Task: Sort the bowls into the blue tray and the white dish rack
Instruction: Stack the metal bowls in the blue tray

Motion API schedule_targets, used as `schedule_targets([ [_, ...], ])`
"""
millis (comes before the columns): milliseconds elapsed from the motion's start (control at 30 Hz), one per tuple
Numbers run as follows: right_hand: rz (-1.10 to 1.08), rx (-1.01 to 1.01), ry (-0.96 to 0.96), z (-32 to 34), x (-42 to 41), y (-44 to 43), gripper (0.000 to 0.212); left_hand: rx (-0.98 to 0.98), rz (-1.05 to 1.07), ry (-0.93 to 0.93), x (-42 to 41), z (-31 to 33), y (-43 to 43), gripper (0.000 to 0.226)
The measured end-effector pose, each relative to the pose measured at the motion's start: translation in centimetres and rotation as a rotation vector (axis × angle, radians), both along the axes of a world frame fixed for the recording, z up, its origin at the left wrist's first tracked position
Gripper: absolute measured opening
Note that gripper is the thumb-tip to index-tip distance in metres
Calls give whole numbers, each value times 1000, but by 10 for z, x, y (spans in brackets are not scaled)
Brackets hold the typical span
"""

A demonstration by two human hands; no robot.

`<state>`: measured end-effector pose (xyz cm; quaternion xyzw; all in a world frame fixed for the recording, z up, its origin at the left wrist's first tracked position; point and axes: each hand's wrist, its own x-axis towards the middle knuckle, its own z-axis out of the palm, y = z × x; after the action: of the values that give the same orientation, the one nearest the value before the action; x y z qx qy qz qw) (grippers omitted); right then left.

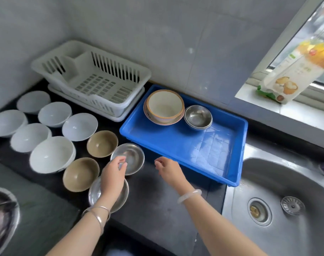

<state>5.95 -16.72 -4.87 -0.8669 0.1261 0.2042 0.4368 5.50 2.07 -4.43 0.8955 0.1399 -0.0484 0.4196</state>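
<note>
- Left hand [113,174]: fingers curled at the steel bowl's [134,156] near rim on the counter [157,200]; whether they grip it is unclear.
- Right hand [168,168]: fingers loose, holding nothing, beside the blue tray [166,145].

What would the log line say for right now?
left hand: at steel bowl rim, grip unclear | right hand: holds nothing, near blue tray | in tray: stacked steel bowls, ceramic bowls

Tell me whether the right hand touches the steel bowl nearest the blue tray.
Apart. Head view shows bare counter between the right hand and the steel bowl.
</note>
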Motion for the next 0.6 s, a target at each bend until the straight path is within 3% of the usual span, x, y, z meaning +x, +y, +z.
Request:
schedule_targets([
  [200,14,-56,106,-17,10,34,43,140,-68,94,-16,-8,38,30],
  [433,-108,84,185,-21,29,55,11,158,-91,131,-8,-12,48,22],
  [600,-243,146,161,-15,28,52,16,211,-134,131,-4,-14,51,16],
])
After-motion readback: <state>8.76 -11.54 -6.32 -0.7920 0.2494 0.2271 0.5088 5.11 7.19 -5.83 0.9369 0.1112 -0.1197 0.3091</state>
